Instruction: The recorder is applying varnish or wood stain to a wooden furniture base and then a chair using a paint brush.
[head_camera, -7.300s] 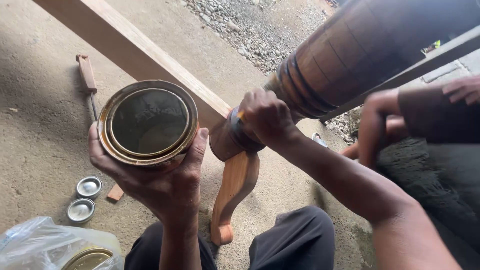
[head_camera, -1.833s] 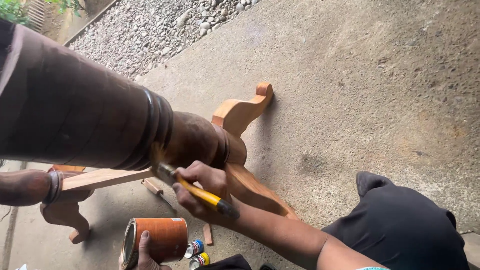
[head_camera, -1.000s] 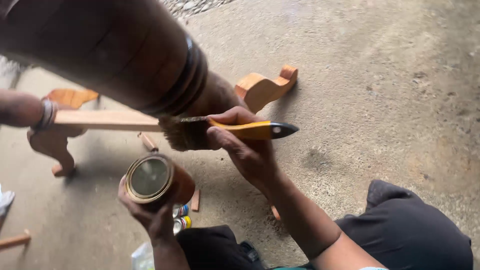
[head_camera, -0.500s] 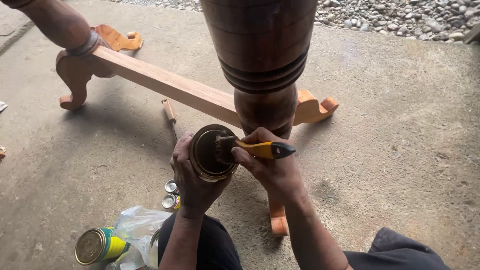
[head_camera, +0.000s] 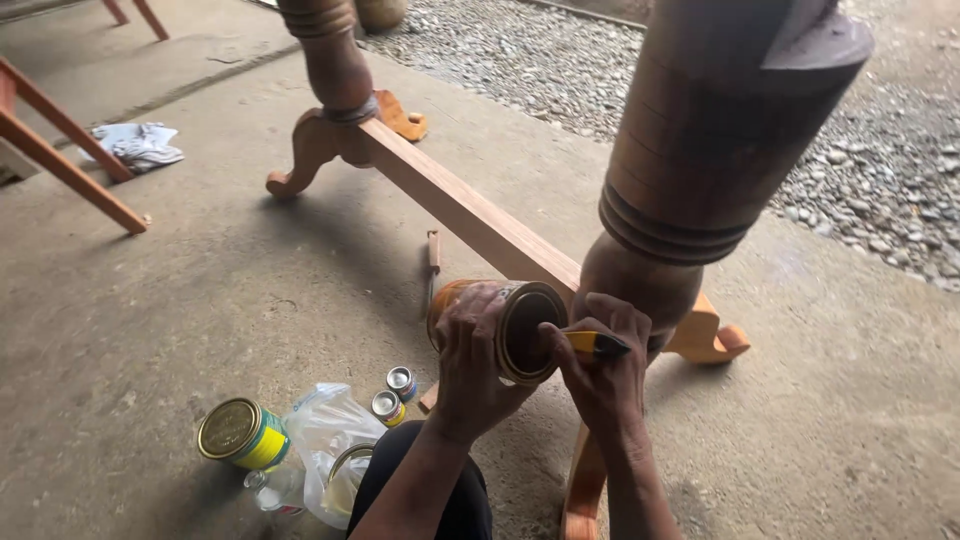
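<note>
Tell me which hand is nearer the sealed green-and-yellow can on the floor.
Left. The left hand, holding the open tin, sits up and right of the green-and-yellow can; the right hand, with the brush, is farther right.

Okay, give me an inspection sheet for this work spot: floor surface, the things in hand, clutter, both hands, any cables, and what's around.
Surface: bare concrete floor, dusty.
Job's things: open tin can tipped on its side; yellow-handled brush with its head inside the can mouth; dark turned wooden post on pale curved feet, joined by a pale rail to a second post.
Clutter: closed yellow-and-green can, plastic bag, two small tins, wooden stick.
Hands: left hand grips the can; right hand holds the brush.
Cables: nothing seen.
Surroundings: gravel strip, crumpled cloth, slanted wooden legs.
</note>
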